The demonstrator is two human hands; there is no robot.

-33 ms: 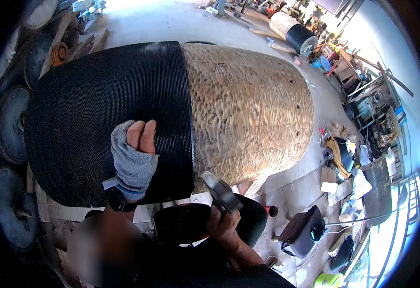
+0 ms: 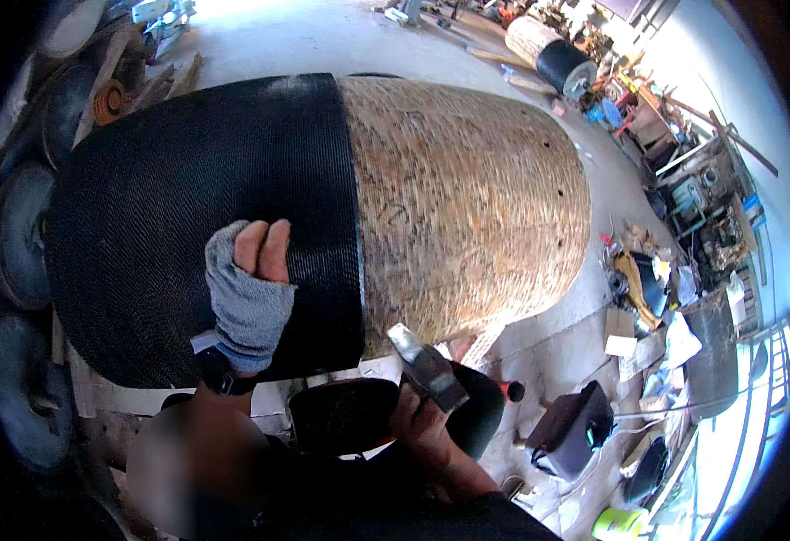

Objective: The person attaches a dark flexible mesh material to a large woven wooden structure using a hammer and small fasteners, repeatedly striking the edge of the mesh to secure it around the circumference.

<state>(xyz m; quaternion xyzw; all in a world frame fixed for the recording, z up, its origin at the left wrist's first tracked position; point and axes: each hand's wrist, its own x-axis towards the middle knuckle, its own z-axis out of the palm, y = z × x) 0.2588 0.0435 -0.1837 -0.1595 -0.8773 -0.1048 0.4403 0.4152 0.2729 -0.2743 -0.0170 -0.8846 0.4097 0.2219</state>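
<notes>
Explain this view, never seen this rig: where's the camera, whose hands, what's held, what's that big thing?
No robot here: these are a person's own two hands. A wide fisheye camera on the person's head looks down, so picture left is their left, and straight edges bend near the rim.

The large thing is a drum, its left part covered in a finely ribbed black layer, its right part a rough tan-brown surface.

The left hand, in a grey cloth glove with bare fingertips, is curled over the black part; whether it grips anything is hidden. The right hand holds a metal-headed hammer. On the floor at right stands a dark boxy case.
</notes>
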